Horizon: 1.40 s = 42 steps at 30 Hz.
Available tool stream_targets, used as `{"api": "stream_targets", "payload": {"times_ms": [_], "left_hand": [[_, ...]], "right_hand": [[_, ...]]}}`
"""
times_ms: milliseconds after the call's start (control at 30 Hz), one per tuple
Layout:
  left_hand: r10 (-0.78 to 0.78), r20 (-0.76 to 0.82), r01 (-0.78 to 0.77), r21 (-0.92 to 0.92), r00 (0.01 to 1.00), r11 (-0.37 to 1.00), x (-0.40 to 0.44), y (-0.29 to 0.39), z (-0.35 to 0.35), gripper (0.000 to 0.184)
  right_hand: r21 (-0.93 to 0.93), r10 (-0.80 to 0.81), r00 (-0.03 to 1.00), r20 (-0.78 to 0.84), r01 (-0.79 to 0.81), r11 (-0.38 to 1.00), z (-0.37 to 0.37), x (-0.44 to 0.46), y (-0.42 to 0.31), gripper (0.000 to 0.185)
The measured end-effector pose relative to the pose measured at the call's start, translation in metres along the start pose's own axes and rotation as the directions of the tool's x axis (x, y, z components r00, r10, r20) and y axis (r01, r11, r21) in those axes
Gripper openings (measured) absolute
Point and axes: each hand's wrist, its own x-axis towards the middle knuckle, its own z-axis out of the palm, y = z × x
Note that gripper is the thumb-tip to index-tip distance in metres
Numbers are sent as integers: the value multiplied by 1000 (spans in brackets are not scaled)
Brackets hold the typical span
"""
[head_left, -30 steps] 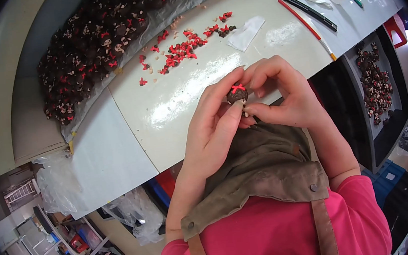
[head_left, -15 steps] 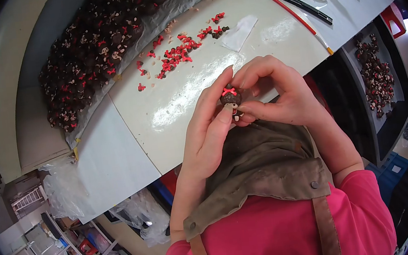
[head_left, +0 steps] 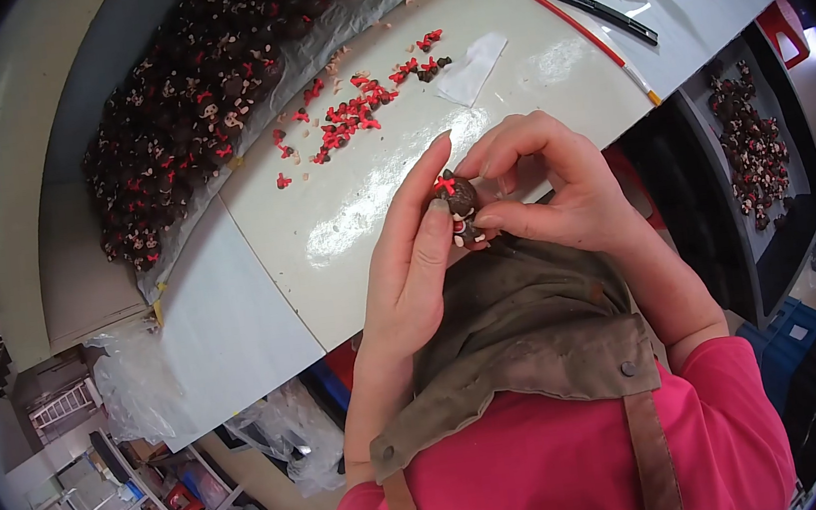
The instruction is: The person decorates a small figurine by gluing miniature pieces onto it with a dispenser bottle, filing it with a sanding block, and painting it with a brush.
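Between the two hands, over the near edge of the counter [head_left: 565, 126], sits a small figure [head_left: 462, 196], tilted, its red bow up and its small body low. Thumb and fingers of the left hand [head_left: 406, 280] clasp it from the left; the right hand [head_left: 577, 195] has its thumb at the figure's right side, by the body, though whether it pinches anything I cannot tell. Bow, dark head, pale face and body all show on it, so this one looks mostly put together; whether any part is lacking, the fingers hide. Beyond the hands, many loose red bows [head_left: 349, 121] lie scattered, apparently unused. To their right are a white scrap [head_left: 473, 68] and a red brush [head_left: 590, 38]; at far left, a big dark pile [head_left: 195, 108]. Farther right, a drawer [head_left: 803, 220] holds more small pieces.
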Motion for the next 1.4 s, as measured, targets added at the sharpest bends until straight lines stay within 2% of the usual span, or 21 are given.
{"api": "stream_targets", "payload": {"times_ms": [200, 467, 567, 767, 867, 967, 1067, 1400], "left_hand": [[-13, 10, 13, -86, 1000, 996, -1, 1, -7, 45], [41, 29, -38, -85, 999, 996, 0, -6, -11, 46], [40, 42, -33, -138, 998, 990, 0, -6, -12, 45], [68, 19, -65, -130, 998, 989, 1, -8, -11, 42], [69, 39, -64, -125, 997, 990, 0, -9, -13, 41], [100, 17, -100, -5, 995, 995, 0, -20, -21, 46], [108, 51, -108, 13, 993, 994, -2, -11, -16, 39], [105, 83, -96, -103, 991, 990, -3, -10, -16, 41]], "right_hand": [[-2, -51, 998, 36, 51, 999, 0, 2, -2, 35], [-150, -149, 983, 103, 163, 975, -1, 5, -1, 40], [-181, -139, 980, 139, 163, 970, -2, 6, -4, 45], [-284, -309, 946, 101, 325, 902, 2, 6, 4, 44], [-319, -347, 934, 83, 354, 879, 4, 6, 2, 42], [-320, -347, 934, 92, 357, 877, 4, 4, 4, 40], [-319, -354, 934, 52, 351, 880, 5, 5, 2, 33], [-297, -365, 931, -7, 346, 890, 7, 5, 2, 31]]}}
